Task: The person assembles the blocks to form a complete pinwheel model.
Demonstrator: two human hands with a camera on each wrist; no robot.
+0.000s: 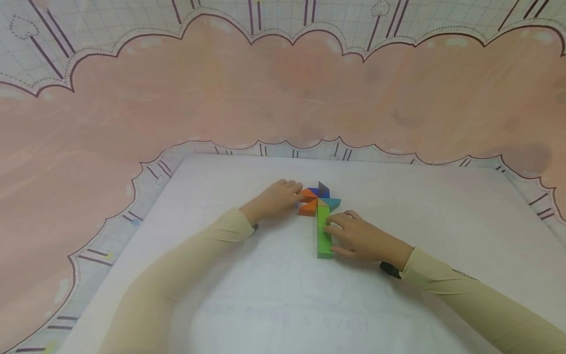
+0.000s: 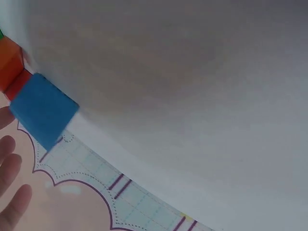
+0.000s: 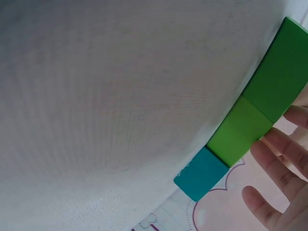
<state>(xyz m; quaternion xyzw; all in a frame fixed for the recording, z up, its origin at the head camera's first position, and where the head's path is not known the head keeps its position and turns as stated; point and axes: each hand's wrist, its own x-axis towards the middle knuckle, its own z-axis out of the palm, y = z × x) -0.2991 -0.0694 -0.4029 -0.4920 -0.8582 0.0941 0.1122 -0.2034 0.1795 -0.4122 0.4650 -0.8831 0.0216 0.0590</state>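
Note:
Small coloured wooden blocks form a pinwheel-like shape on a long green stem in the head view. Two green blocks [image 3: 240, 131] [image 3: 276, 70] stand end to end beside a teal block [image 3: 201, 174]. My right hand [image 1: 360, 236] lies along the green stem [image 1: 324, 241], its extended fingertips touching the side. To the left, my left hand [image 1: 278, 199] reaches to the orange blocks [image 1: 308, 208], fingers extended. A blue block [image 2: 44, 111] shows beside its fingertips in the left wrist view; the thumb is hidden. Dark blue blocks [image 1: 324, 190] sit at the top.
A white tabletop [image 1: 247, 305] with faint printed lettering lies under the blocks. Behind it hangs a pink cloth [image 1: 309, 93] with scalloped, checked borders. Both sleeved forearms come in from the near side.

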